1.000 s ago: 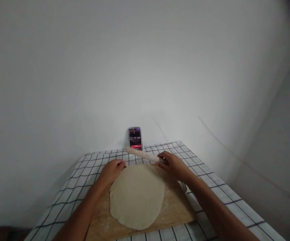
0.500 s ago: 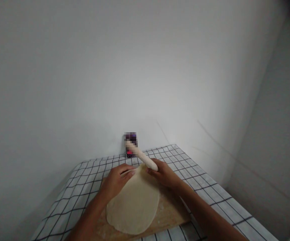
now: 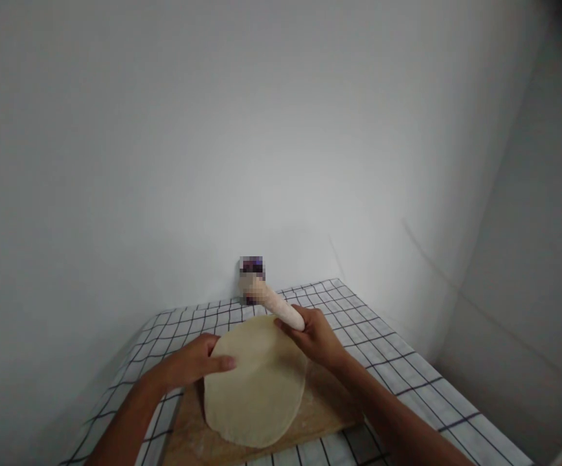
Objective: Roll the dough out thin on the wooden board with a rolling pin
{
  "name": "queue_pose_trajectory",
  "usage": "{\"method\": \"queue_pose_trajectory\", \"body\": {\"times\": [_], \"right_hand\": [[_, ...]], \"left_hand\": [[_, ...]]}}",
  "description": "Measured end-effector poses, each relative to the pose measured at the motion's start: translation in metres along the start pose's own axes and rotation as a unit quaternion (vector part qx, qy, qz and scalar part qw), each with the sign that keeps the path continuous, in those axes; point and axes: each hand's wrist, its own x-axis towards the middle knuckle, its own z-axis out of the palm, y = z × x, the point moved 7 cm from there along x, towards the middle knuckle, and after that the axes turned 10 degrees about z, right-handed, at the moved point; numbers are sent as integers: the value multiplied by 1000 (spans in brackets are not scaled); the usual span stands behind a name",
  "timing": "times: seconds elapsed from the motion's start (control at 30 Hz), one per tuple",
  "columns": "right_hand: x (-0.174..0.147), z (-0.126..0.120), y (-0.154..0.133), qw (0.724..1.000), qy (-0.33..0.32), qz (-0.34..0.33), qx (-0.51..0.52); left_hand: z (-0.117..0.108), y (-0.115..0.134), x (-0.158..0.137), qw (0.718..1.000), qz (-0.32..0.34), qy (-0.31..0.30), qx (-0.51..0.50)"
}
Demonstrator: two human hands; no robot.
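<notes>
A broad, thin round of dough (image 3: 259, 388) lies over the wooden board (image 3: 329, 404), its left edge seemingly lifted a little. My left hand (image 3: 196, 362) grips that left edge, thumb on top and the other fingers underneath, mostly hidden. In my right hand (image 3: 314, 333) is a pale wooden rolling pin (image 3: 281, 307), held by its near end and slanting up to the far left. The fingers of my right hand are also at the dough's far right edge; whether they pinch it I cannot tell.
A phone-like upright object (image 3: 252, 264), blurred by pixels, leans on the white wall (image 3: 281, 162) behind the pin's far end. A black-and-white checked cloth (image 3: 382, 349) covers the table under the board.
My left hand has moved left and nearer, from the dough's far edge to its left edge. The far edge, pulled up before, now lies rounder. My right hand has barely moved.
</notes>
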Motion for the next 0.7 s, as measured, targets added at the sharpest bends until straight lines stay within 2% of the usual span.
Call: {"method": "queue_pose_trajectory", "body": {"times": [0.17,0.3,0.43,0.5,0.6,0.7], "right_hand": [[-1,-8,-5,997,36,47,46],[-3,-21,-13,986,62,93,121],[-7,-30,-25,969,34,117,216],[-8,-28,-25,958,2,129,257],[-6,-14,-10,944,-70,170,272],[-4,-1,20,954,-99,232,164]], "left_hand": [[-5,10,-1,997,14,72,-28],[-1,30,-3,990,26,117,-80],[-8,55,-14,975,53,183,-113],[-14,60,-18,968,56,213,-124],[-20,46,-9,969,41,216,-109],[-28,11,7,974,12,224,-25]]}}
